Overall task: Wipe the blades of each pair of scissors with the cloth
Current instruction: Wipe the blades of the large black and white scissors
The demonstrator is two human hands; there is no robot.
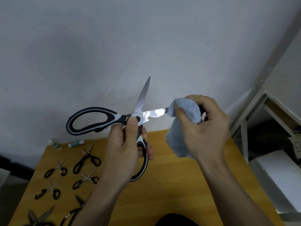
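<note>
- Nearest the camera, the wooden table point(171, 185) is carrying several smaller scissors point(86, 158) on its left part, well apart from the big pair held above it.
- Above the table, the left hand point(125, 147) is gripping the large black-and-white scissors point(114, 121), fingers curled round the lower handle and thumb pressing at the pivot, keeping the blades spread wide.
- Right of the pivot, the right hand point(205, 126) is pinching the blue cloth point(184, 121) round the tip end of the horizontal blade.
- Wiping well probably means pinching from the blunt back and drawing outward off the tip, never along the edge.
- Farthest off, the serrated blade is pointing up toward the wall, seemingly awaiting the same pass.
</note>
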